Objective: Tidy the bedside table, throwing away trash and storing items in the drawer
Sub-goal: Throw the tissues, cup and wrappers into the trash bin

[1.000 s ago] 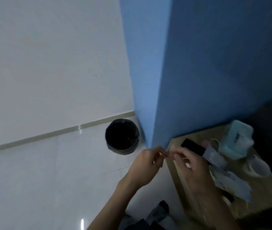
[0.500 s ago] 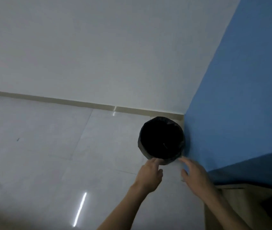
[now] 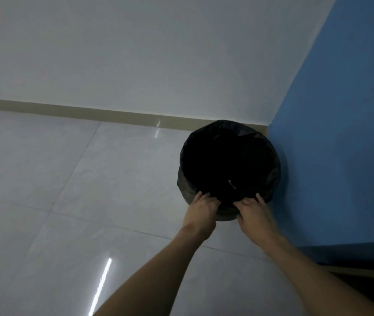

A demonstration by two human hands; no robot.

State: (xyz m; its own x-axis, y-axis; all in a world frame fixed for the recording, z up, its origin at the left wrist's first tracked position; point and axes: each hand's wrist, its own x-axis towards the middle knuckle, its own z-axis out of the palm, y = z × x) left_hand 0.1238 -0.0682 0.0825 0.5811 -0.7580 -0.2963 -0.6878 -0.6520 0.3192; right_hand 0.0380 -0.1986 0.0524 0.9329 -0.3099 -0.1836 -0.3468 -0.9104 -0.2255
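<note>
1. At the near rim of the bin (image 3: 228,160), your left hand (image 3: 201,212) and right hand (image 3: 253,212) each clamp their grip on the black liner (likely steadying it for trash).
2. It stands on the floor (image 3: 67,179), beside the blue wall (image 3: 341,144).

The floor (image 3: 72,201) is made of large pale glossy tiles with thin joints, and it fills the left and lower part of the frame. A bright streak of light reflects on it at the bottom centre. One round bin with a black bag (image 3: 228,165) stands directly on it, right of centre; it seems to touch the blue wall (image 3: 345,144).
</note>
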